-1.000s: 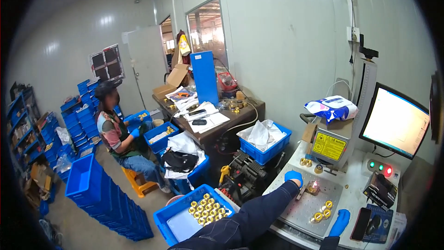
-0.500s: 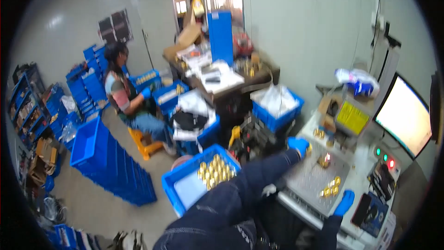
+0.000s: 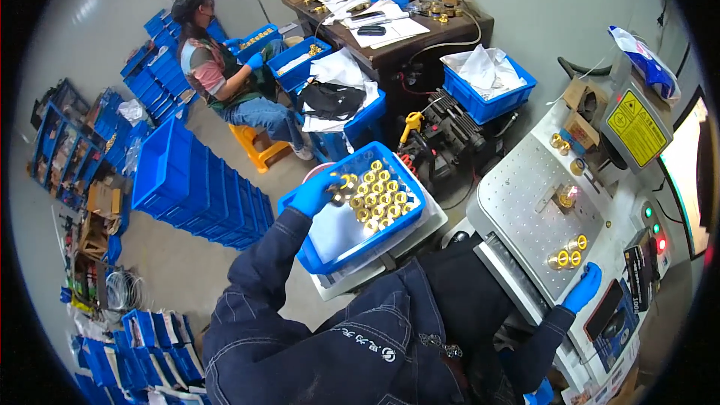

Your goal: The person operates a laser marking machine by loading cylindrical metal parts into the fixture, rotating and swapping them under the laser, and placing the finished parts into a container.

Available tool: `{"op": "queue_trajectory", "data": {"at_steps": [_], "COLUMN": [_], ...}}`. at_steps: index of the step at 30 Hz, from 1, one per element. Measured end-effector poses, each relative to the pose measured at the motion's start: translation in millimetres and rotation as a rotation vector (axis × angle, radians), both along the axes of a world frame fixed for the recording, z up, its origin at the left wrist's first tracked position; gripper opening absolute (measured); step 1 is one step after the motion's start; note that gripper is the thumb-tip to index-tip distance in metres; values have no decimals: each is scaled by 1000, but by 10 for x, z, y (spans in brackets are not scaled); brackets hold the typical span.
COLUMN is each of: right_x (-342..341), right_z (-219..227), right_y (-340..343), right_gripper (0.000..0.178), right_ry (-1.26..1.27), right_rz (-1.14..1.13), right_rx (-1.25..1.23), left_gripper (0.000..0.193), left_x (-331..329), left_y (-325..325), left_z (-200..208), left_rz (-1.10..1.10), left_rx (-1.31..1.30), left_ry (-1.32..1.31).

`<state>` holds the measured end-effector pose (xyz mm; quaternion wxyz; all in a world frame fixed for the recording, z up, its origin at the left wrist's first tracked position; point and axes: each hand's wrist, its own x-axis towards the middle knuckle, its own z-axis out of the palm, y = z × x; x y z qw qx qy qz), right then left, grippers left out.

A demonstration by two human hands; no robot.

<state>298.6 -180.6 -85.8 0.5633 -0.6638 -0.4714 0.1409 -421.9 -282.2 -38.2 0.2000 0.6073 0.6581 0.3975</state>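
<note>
My left hand (image 3: 313, 193), in a blue glove, is closed around shiny brass fittings (image 3: 345, 186) over the left part of a blue plastic bin (image 3: 309, 261). Beside it in the bin, round brass fittings (image 3: 384, 196) stand in rows on a pale liner. My right hand (image 3: 582, 289), also gloved in blue, rests by the near right edge of a perforated metal plate (image 3: 517, 202), fingers extended and holding nothing visible. Close to its fingertips, 3 brass fittings (image 3: 574, 258) sit on the plate. Another brass piece (image 3: 567, 195) stands in a holder farther up the plate.
A stack of blue bins (image 3: 202, 187) rises at left. Behind it a co-worker (image 3: 225, 79) sits on a yellow stool. A phone (image 3: 604, 309) lies right of my right hand, below lit buttons (image 3: 654, 228) and a screen. A machine head with a yellow label (image 3: 636, 129) overhangs the bench.
My left hand has swung left from the far edge of the metal plate to above the blue bin, carrying brass fittings. My right hand stays beside the plate. The view has tilted downward.
</note>
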Motion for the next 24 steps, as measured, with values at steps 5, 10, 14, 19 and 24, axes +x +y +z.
{"op": "queue_trajectory", "data": {"at_steps": [5,10,14,19,24], "right_x": [-23,131,118,117,78], "right_z": [47,-62,-57,-45,5], "right_y": [9,8,19,-1,-18], "right_gripper": [25,24,24,23,21], "right_ry": [-17,-21,-68,-72,-51], "right_rz": [-1,-2,7,-8,-41], "right_rx": [-30,-12,-21,-33,-30], "left_gripper": [25,28,22,28,29], "left_x": [44,327,416,488,362], "left_y": [-566,-575,-520,-419,-304], "left_z": [-224,-494,-713,-685,-685], "left_rz": [7,-145,-305,-406,-437], "left_rx": [-349,-450,-324,-400,-439], "left_ry": [-10,320,697,795,645]}}
